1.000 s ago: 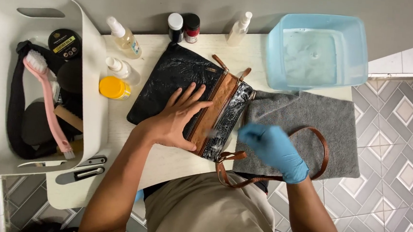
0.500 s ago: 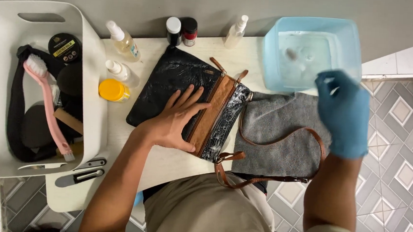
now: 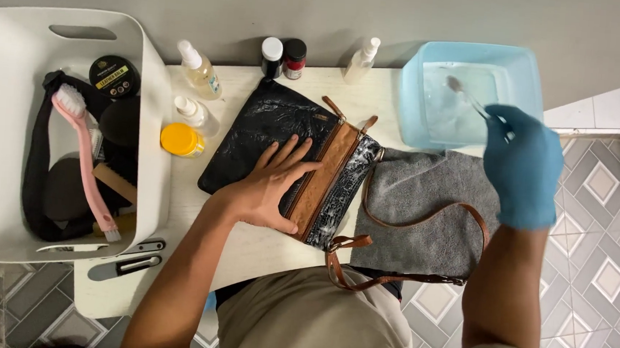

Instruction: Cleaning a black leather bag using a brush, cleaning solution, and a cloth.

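A black and tan leather bag (image 3: 284,132) lies flat on the small white table (image 3: 247,246). My bare left hand (image 3: 269,186) presses down on it with fingers spread. My right hand (image 3: 522,163), in a blue glove, holds a small brush (image 3: 465,94) by its handle, with the brush head dipped into the light blue tub (image 3: 409,105) of water at the back right. The bag's brown strap (image 3: 423,222) loops over a grey cloth (image 3: 432,197) to the right of the bag.
A white bin (image 3: 148,148) on the left holds a pink brush (image 3: 82,154), a round tin and dark brushes. Spray bottles (image 3: 201,72), a yellow-capped jar (image 3: 181,139) and two small dark bottles (image 3: 282,57) stand along the table's back. Tiled floor lies to the right.
My right hand rose from the grey cloth beside the bag and moved back to the tub, where the brush now dips into the water. The left hand stayed on the bag.
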